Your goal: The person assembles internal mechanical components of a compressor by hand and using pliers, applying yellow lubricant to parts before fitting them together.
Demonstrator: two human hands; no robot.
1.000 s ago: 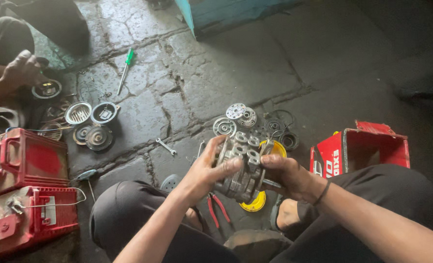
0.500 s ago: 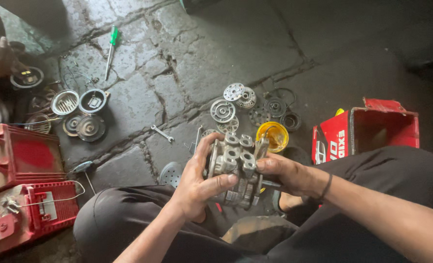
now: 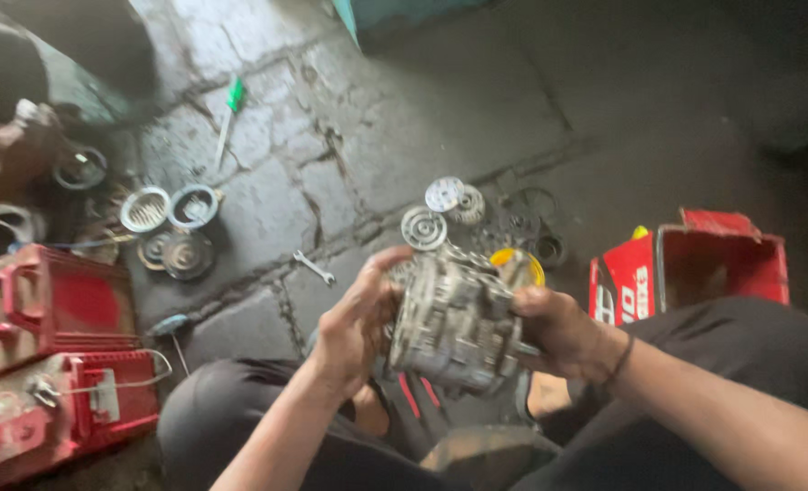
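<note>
Landmark: grey metal assembly (image 3: 454, 323), a heavy, many-chambered casting held above the person's lap, over the cracked stone floor (image 3: 377, 136).

Far left of the assembly: two red cases (image 3: 45, 355), shut; contents cannot be told. Above them, another person's hand (image 3: 22, 145) by a ring-shaped part.

Left of the assembly: round metal dishes (image 3: 168, 209), shallow, each with a small fitting inside; dark discs just below. A green-handled screwdriver (image 3: 227, 114) further up; a small spanner (image 3: 315, 268) nearer.

At the assembly: left hand (image 3: 349, 327), grip closed on its left flank; right hand (image 3: 563, 332), grip closed on its right flank.

Behind the assembly: a yellow cup (image 3: 522, 265), mostly hidden, contents not visible; round toothed parts (image 3: 440, 209) beside it.

Right of the assembly: an open red carton (image 3: 695, 264), interior dark, nothing discernible inside.

Risk, judged: the casting looks weighty and greasy; a slip could drop it on the legs or on the loose parts. Small pieces could fall out unnoticed if it tilts.
</note>
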